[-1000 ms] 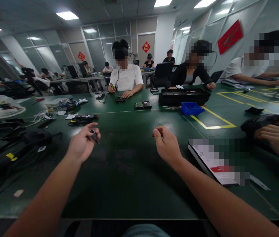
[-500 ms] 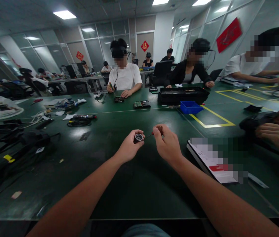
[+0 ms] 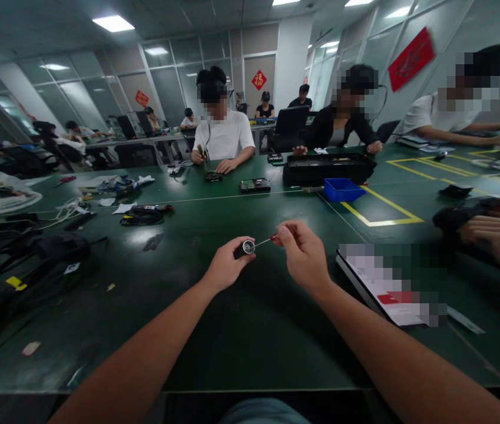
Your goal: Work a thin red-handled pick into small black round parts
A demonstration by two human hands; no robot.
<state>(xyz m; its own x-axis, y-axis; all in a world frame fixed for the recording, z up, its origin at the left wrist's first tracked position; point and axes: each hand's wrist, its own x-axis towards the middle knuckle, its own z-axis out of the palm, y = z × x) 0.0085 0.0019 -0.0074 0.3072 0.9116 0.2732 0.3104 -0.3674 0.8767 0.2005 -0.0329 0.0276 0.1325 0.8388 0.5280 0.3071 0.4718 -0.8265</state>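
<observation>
My left hand (image 3: 225,268) is closed on a small round black and silver part (image 3: 247,247), held above the green table (image 3: 214,306). My right hand (image 3: 303,254) pinches a thin screwdriver with a red handle (image 3: 266,240). Its metal tip points left and reaches the face of the round part. Both hands hover close together at the table's middle, a little above its surface.
A white booklet (image 3: 386,291) lies to the right of my hands. Black cables and bags (image 3: 33,259) crowd the left side. A blue bin (image 3: 342,189) and a black tray (image 3: 327,168) sit further back. Another person's hands (image 3: 492,232) hold a black object at right. Several people sit opposite.
My left hand swung from the left to the middle, bringing the round part to the screwdriver. The screwdriver's tip now meets the part.
</observation>
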